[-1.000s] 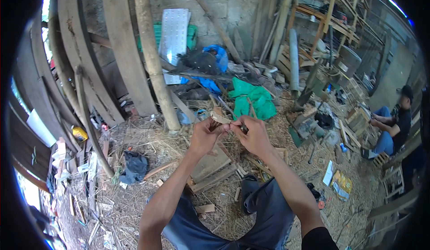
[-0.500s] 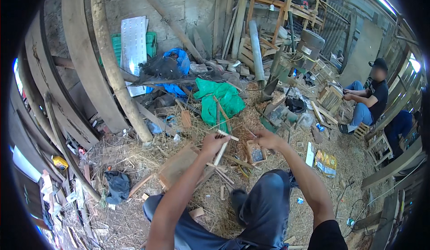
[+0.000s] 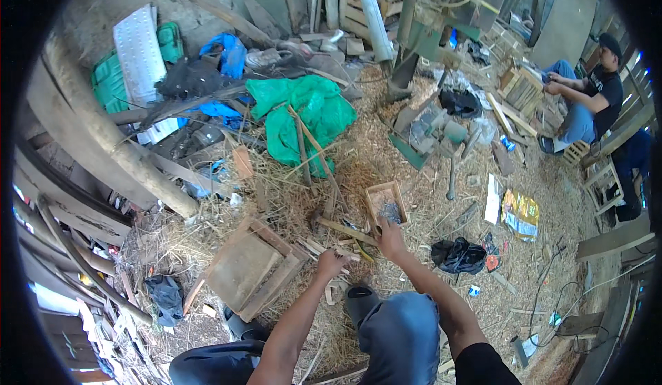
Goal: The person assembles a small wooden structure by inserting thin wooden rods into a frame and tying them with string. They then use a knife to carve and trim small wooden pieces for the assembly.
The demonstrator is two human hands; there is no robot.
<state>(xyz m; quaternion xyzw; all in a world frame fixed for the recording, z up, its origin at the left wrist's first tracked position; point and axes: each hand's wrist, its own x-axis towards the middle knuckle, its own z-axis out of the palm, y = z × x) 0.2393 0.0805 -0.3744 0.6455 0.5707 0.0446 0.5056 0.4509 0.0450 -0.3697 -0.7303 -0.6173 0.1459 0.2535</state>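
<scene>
My left hand [image 3: 332,262] is closed on a short, pale wooden strip [image 3: 349,255], low over the straw-covered ground. Just left of it stands a boxy wooden piece [image 3: 243,269] with raised edges. My right hand [image 3: 392,241] reaches down at the near edge of a small wooden box [image 3: 404,215] holding a heap of nails [image 3: 390,211]. Its fingers appear closed at the end of a hammer's [image 3: 345,230] wooden handle; the fingertips are partly hidden. The hammer's dark head lies to the left, on the straw.
A green plastic sheet [image 3: 300,113] with sticks on it lies ahead. Machine parts [image 3: 424,126], a black bag [image 3: 458,255] and a yellow packet [image 3: 519,214] lie to the right. A person [image 3: 586,95] sits at far right by wooden crates. Poles and boards lean at left.
Both hands have come down toward the ground. My left hand no longer holds up the joined wooden strips; my right hand has moved to the hammer handle beside the nail box. The view has tilted down.
</scene>
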